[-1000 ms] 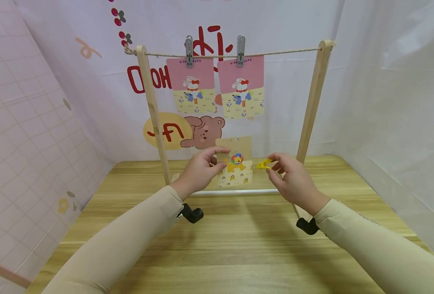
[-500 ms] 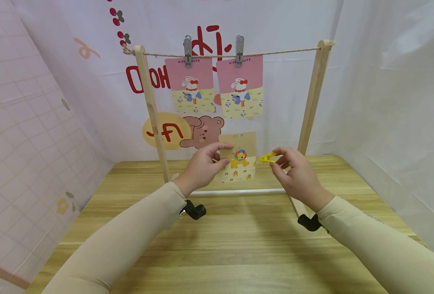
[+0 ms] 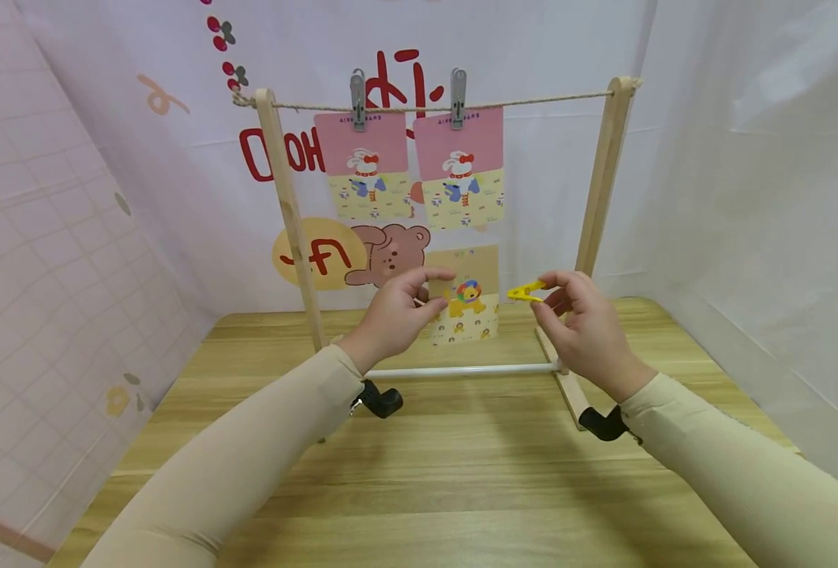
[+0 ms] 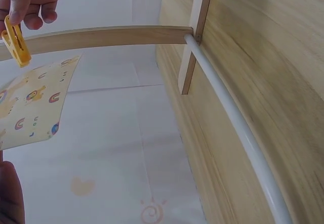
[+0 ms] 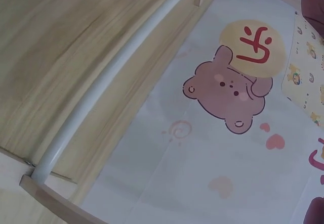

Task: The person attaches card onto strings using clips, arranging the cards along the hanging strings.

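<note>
My left hand pinches the left edge of a yellow and tan card with a lion printed on it, held upright in front of the backdrop. To its right, my right hand holds a yellow clothespin between thumb and fingers, its nose toward the card with a small gap between them. In the left wrist view the clothespin hangs close over the card. The right wrist view catches only a corner of the card; the clothespin is out of that view.
Above the hands a twine line runs between two wooden posts. Two pink and yellow rabbit cards hang from it by grey clips. A white rod joins the posts low over the wooden table.
Both hands have risen a little and shifted right, bringing the lion card and the clothespin up toward the line. The grips stay the same, and the hanging cards have not been moved.
</note>
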Demonstrator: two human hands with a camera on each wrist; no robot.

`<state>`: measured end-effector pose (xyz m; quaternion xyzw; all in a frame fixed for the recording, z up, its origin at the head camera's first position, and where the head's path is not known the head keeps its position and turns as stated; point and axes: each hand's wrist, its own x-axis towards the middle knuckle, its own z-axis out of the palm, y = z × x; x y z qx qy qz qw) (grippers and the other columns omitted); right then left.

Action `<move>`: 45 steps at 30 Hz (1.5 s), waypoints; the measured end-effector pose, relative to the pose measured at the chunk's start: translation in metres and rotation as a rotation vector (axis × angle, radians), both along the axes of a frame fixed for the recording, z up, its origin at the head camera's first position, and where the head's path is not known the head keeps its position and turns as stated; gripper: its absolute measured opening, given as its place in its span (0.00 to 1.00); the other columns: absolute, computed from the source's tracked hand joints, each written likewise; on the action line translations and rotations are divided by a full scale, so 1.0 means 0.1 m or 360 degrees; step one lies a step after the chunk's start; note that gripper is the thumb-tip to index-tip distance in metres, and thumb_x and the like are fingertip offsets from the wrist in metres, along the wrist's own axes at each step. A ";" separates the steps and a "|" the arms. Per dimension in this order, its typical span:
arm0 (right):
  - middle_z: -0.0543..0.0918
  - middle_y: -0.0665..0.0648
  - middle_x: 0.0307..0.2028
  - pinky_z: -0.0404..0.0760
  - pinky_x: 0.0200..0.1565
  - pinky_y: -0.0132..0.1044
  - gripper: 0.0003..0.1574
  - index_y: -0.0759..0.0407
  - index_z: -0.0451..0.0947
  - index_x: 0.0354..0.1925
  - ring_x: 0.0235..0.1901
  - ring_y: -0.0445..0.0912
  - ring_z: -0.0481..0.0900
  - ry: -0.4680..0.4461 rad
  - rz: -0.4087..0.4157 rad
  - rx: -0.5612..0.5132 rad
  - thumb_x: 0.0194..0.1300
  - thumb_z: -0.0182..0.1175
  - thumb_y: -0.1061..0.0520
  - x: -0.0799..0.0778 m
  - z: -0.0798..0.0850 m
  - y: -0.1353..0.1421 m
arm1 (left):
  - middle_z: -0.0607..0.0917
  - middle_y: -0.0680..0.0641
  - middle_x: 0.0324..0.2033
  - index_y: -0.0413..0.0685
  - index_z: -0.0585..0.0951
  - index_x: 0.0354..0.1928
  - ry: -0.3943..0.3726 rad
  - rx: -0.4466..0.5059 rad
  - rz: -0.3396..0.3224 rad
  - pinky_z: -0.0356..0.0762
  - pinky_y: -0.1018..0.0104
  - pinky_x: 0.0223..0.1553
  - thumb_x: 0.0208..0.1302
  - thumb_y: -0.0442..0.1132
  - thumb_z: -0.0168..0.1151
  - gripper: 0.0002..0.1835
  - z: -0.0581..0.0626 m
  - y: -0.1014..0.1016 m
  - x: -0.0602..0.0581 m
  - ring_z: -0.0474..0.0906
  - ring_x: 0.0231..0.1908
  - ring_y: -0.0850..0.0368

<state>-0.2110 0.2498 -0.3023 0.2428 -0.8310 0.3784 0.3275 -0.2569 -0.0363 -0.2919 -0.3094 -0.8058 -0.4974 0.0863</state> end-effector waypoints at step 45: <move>0.77 0.35 0.44 0.75 0.40 0.22 0.15 0.72 0.79 0.54 0.34 0.31 0.77 0.0275 -0.0103 -0.0283 0.69 0.63 0.70 -0.02 0.77 0.03 | 0.85 0.51 0.56 0.57 0.77 0.72 0.0133 -0.0054 -0.0117 0.71 0.67 0.27 0.76 0.36 0.64 0.25 0.72 0.39 -0.15 0.79 0.33 0.58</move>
